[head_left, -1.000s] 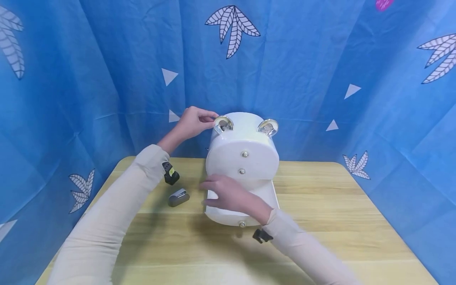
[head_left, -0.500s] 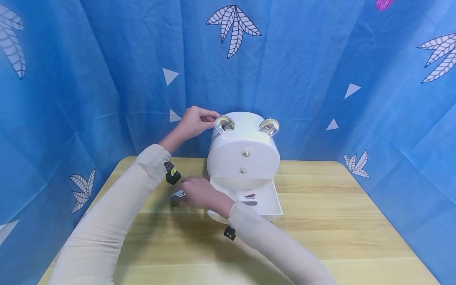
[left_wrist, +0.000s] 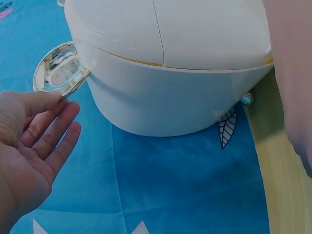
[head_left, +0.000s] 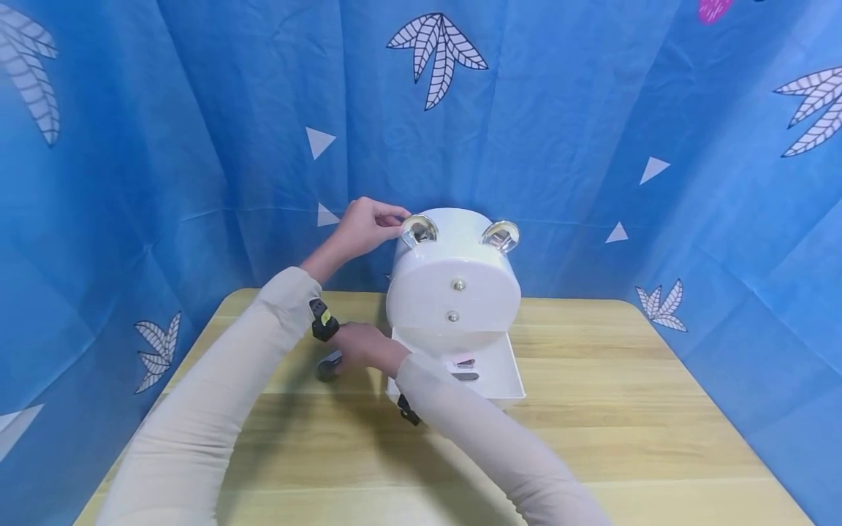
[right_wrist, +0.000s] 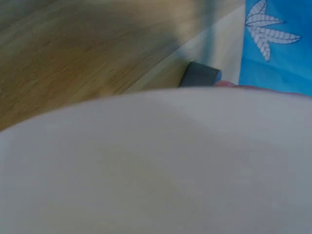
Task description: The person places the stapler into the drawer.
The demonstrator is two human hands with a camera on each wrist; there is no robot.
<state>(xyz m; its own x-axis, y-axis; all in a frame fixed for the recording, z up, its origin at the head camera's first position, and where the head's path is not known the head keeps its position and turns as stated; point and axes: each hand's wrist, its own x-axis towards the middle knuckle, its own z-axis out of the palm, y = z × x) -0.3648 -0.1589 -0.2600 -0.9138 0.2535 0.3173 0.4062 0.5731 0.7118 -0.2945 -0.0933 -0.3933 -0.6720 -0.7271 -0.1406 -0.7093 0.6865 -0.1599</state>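
A white drawer box point(head_left: 454, 296) with two shiny gold ears stands at the back of the table. At its upper left, my left hand point(head_left: 367, 228) pinches the rim of the left ear point(head_left: 419, 231) between thumb and fingers, as the left wrist view point(left_wrist: 61, 73) also shows. The bottom drawer point(head_left: 500, 365) is pulled out, with a small dark-and-silver item point(head_left: 465, 376) lying in it. Left of the drawer, my right hand point(head_left: 360, 345) grips a small grey stapler point(head_left: 327, 367) on the table. Its fingertips are mostly hidden; the stapler's dark end point(right_wrist: 201, 75) shows in the right wrist view.
The wooden table point(head_left: 592, 409) runs up to a blue patterned curtain point(head_left: 559, 131) behind and at both sides. My right forearm point(head_left: 480, 438) crosses in front of the drawer. Two round knobs point(head_left: 459, 285) sit on the upper front.
My right hand has moved left from over the open drawer to the stapler, uncovering the item in the drawer. The left hand has stayed at the ear.
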